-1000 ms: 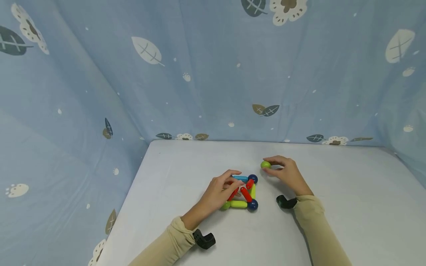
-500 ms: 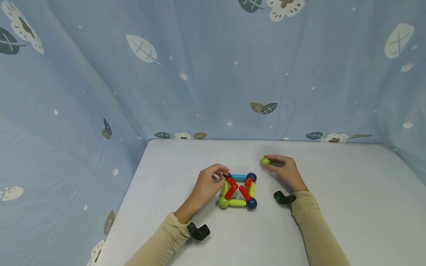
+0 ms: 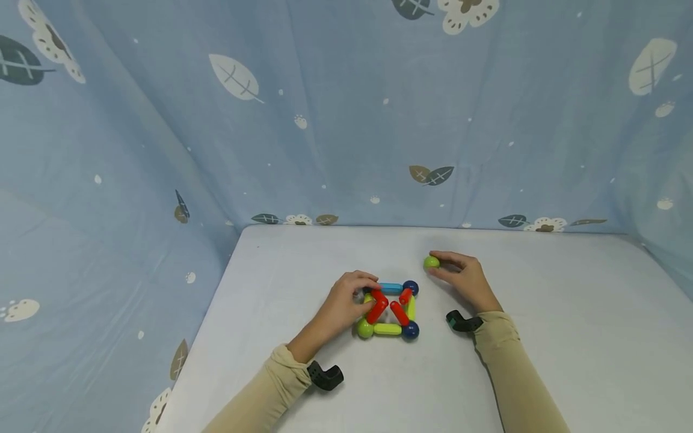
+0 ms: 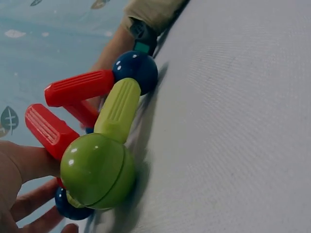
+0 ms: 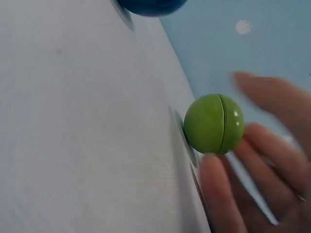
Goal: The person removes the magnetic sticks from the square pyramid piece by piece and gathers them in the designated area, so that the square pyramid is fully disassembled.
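On the white bench (image 3: 541, 313), the stick-and-ball frame (image 3: 388, 311) lies flat near the middle, made of red, yellow-green and light blue sticks with dark blue and green balls at its corners. At the far left corner of this frame, the left hand (image 3: 342, 304) rests with curled fingers (image 3: 364, 278) that grip the parts there. To the right of the frame and a little farther back, the right hand (image 3: 467, 279) pinches a loose green ball (image 3: 431, 261), which sits on the bench, apart from the frame.
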The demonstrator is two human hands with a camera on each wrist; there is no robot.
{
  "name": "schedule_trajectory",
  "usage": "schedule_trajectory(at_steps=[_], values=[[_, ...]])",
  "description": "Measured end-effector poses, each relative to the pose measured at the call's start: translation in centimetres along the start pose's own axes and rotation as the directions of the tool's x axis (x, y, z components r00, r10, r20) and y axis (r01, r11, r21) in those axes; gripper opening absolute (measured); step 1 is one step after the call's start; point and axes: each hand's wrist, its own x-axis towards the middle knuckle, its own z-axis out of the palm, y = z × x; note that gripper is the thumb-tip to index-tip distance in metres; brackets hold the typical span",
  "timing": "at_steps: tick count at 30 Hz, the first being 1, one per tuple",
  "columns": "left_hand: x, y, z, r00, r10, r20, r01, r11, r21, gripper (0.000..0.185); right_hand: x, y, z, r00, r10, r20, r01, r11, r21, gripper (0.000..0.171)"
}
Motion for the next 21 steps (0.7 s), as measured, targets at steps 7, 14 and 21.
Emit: schedule_trajectory(at_steps=[7, 14, 21], values=[[0.0, -0.1, 0.8, 0.999, 0.038, 0.004, -0.038, 0.998, 0.045, 0.025, -1.8, -1.6, 0.0, 0.968, -0.075, -0.241, 0.106, 0.987, 0.119, 0.035], [0.1, 0.0, 0.8, 0.999, 0.048, -0.006, -0.047, 0.997, 0.058, 0.024, -4.6, -3.0, 1.3, 0.967, -0.253, 0.032, 0.244, 0.953, 0.178, 0.035], [0.0, -0.1, 0.7, 0.999, 0.047, -0.008, -0.047, 0.997, 0.068, 0.021, -4.5, -2.4, 3.3, 0.928, -0.255, 0.272, 0.199, 0.955, 0.218, 0.038]])
